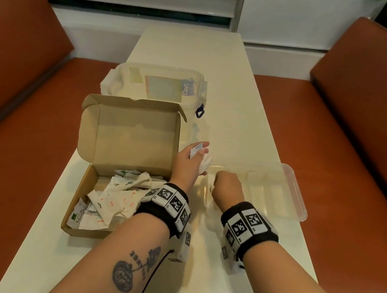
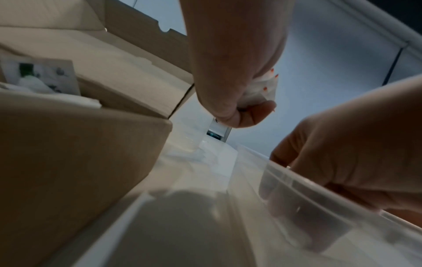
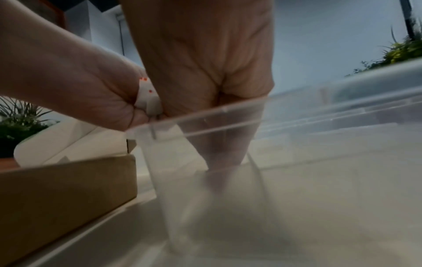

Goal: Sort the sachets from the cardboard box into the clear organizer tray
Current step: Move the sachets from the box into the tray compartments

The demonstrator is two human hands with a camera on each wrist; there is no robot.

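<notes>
The open cardboard box (image 1: 79, 193) sits at the table's left with several white sachets (image 1: 120, 200) heaped inside. To its right lies the clear organizer tray (image 1: 296, 190). My left hand (image 1: 189, 163) hovers between box and tray and grips a bunch of sachets (image 1: 199, 148), red print showing (image 2: 262, 88). My right hand (image 1: 228, 186) reaches down into the tray's leftmost compartment, its fingers (image 3: 223, 144) blurred behind the clear wall. A "Sugar" sachet (image 1: 210, 189) stands against that compartment's left wall. Whether the right fingers hold anything is hidden.
A clear lidded container (image 1: 162, 84) with a blue label stands behind the box. Orange bench seats (image 1: 367, 151) flank the narrow cream table (image 1: 203, 52). The tray's right end lies close to the table's right edge.
</notes>
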